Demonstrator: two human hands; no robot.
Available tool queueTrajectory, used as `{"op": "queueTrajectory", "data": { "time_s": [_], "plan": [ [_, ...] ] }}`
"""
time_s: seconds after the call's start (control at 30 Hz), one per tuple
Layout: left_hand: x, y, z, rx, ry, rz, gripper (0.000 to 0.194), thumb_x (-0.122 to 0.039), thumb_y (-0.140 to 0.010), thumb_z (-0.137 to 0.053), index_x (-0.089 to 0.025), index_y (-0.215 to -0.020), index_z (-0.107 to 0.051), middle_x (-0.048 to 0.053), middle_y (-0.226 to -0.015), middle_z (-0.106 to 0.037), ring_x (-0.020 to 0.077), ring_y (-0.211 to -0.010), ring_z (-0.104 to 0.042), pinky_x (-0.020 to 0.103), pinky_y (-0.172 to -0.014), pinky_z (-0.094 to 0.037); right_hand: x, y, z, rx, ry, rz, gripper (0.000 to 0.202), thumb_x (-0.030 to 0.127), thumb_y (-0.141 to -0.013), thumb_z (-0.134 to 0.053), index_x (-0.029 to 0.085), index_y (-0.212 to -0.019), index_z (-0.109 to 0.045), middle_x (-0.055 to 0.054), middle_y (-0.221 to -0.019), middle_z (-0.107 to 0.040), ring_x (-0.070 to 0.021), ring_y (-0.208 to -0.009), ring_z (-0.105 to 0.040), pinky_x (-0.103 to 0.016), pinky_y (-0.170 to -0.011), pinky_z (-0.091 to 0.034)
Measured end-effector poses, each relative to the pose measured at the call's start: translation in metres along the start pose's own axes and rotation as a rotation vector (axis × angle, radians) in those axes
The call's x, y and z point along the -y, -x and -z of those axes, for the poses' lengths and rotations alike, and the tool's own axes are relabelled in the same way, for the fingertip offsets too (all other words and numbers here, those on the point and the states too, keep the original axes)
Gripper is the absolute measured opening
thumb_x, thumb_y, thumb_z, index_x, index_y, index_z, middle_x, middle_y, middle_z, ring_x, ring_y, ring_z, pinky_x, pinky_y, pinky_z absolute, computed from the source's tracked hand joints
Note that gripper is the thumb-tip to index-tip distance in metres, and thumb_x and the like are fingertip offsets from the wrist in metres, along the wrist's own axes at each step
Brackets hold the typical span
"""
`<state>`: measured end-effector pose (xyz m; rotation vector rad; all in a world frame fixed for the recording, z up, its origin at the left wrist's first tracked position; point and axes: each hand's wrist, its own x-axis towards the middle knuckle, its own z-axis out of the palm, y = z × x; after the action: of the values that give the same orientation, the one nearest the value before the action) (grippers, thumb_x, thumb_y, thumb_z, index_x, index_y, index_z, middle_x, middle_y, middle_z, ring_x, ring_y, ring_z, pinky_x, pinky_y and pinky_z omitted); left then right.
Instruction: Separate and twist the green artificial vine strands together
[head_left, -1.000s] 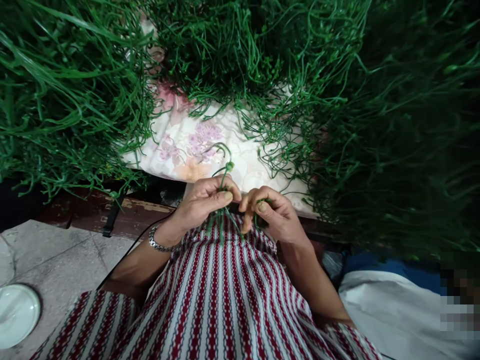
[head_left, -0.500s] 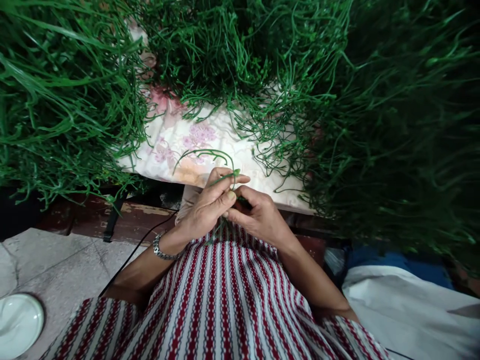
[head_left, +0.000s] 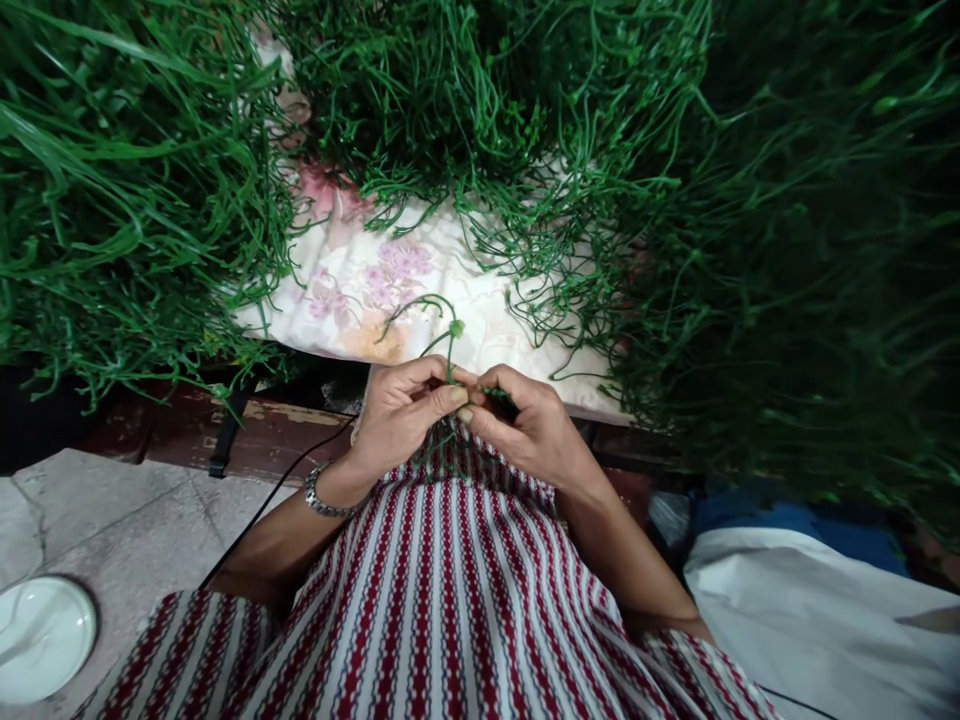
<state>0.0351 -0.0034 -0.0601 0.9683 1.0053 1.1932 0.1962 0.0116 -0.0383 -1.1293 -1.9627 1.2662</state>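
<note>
Green stem [head_left: 456, 329], pinched in L hand [head_left: 405, 408], R hand [head_left: 534, 428] curled, tips meeting L's, R hold unclear

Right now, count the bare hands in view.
2: the left hand pinches a green stem; the right hand is close beside it, above the striped garment.

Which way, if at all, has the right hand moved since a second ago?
Yes, slightly: against the purple flowers printed on the cloth, the right hand has shifted left, its thumb most clearly, toward the left hand.
</note>
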Motion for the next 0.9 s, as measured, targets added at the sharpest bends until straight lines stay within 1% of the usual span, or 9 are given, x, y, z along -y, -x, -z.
{"op": "queueTrajectory", "data": {
  "time_s": [0.1,0.17,0.23,0.37,0.43,0.57,0.7,0.8,0.9],
  "plan": [
    [0.002,0.001,-0.002,-0.013,0.068,-0.070,0.005,-0.019,-0.076,-0.067,-0.019,-0.077,-0.071,0.002,-0.074,-0.066,0.0106,-0.071,-0.059,0.022,-0.068,-0.045,-0.004,-0.002,-0.002,0.064,-0.083,-0.056,0.014,0.024,-0.083,-0.054,0.017,-0.074,-0.046,0.006,-0.064,-0.038,-0.0058,-0.058,-0.033,-0.018,-0.054,-0.030],
    [0.001,0.001,-0.002,0.014,0.101,-0.059,0.009,-0.017,-0.077,-0.065,-0.020,-0.080,-0.072,0.002,-0.074,-0.065,0.0103,-0.070,-0.059,0.022,-0.068,-0.045,-0.008,-0.001,-0.004,0.088,-0.118,-0.078,0.017,0.026,-0.084,-0.053,0.017,-0.073,-0.044,0.006,-0.064,-0.036,-0.0058,-0.058,-0.032,-0.018,-0.053,-0.029],
    [0.000,0.000,-0.001,0.037,0.102,-0.047,0.011,-0.017,-0.077,-0.064,-0.020,-0.082,-0.073,0.002,-0.075,-0.065,0.0102,-0.070,-0.058,0.022,-0.068,-0.044,-0.011,0.000,-0.008,0.070,-0.124,-0.067,0.016,0.028,-0.085,-0.052,0.017,-0.075,-0.046,0.006,-0.064,-0.036,-0.0062,-0.058,-0.032,-0.018,-0.054,-0.029],
    [-0.003,-0.003,0.000,0.011,0.052,-0.084,0.010,-0.016,-0.073,-0.068,-0.021,-0.079,-0.075,0.002,-0.073,-0.063,0.0111,-0.079,-0.055,0.022,-0.075,-0.043,-0.014,0.003,-0.014,-0.020,-0.057,-0.006,0.015,0.028,-0.085,-0.052,0.016,-0.077,-0.047,0.005,-0.066,-0.038,-0.0069,-0.060,-0.034,-0.019,-0.057,-0.031],
    [-0.006,-0.004,-0.001,0.013,0.104,-0.038,0.007,-0.018,-0.072,-0.070,-0.020,-0.076,-0.075,0.002,-0.072,-0.062,0.0111,-0.077,-0.054,0.021,-0.072,-0.043,-0.013,0.004,-0.014,-0.023,-0.050,0.021,0.015,0.027,-0.086,-0.051,0.016,-0.076,-0.047,0.004,-0.065,-0.040,-0.0071,-0.060,-0.036,-0.019,-0.057,-0.032],
    [-0.009,-0.004,-0.003,0.083,0.316,0.135,0.010,-0.026,-0.071,-0.070,-0.016,-0.072,-0.072,0.002,-0.067,-0.061,0.0077,-0.056,-0.049,0.020,-0.053,-0.038,-0.009,0.003,-0.008,0.045,-0.122,0.104,0.016,0.027,-0.088,-0.048,0.015,-0.079,-0.053,0.001,-0.069,-0.049,-0.0083,-0.063,-0.043,-0.021,-0.061,-0.037],
    [-0.009,-0.004,-0.002,0.158,0.469,0.238,0.015,-0.031,-0.070,-0.071,-0.016,-0.067,-0.069,0.002,-0.058,-0.062,0.0083,-0.048,-0.048,0.021,-0.047,-0.036,-0.009,0.002,-0.002,0.116,-0.275,0.193,0.017,0.027,-0.089,-0.049,0.014,-0.081,-0.056,-0.002,-0.074,-0.056,-0.0095,-0.066,-0.049,-0.022,-0.064,-0.040],
    [-0.011,-0.005,-0.003,0.210,0.478,0.297,0.017,-0.030,-0.069,-0.072,-0.014,-0.064,-0.068,0.002,-0.049,-0.059,0.0085,-0.043,-0.046,0.021,-0.044,-0.033,-0.012,0.001,0.002,0.175,-0.351,0.247,0.017,0.026,-0.088,-0.050,0.012,-0.084,-0.059,-0.003,-0.075,-0.058,-0.0097,-0.066,-0.050,-0.022,-0.063,-0.040],
    [-0.013,-0.005,-0.006,0.215,0.449,0.331,0.020,-0.031,-0.065,-0.074,-0.013,-0.061,-0.067,0.001,-0.045,-0.056,0.0083,-0.041,-0.046,0.020,-0.043,-0.031,-0.015,0.000,0.006,0.252,-0.349,0.250,0.020,0.028,-0.088,-0.050,0.012,-0.082,-0.060,-0.003,-0.073,-0.057,-0.0103,-0.066,-0.049,-0.023,-0.064,-0.040]
  ]
}}
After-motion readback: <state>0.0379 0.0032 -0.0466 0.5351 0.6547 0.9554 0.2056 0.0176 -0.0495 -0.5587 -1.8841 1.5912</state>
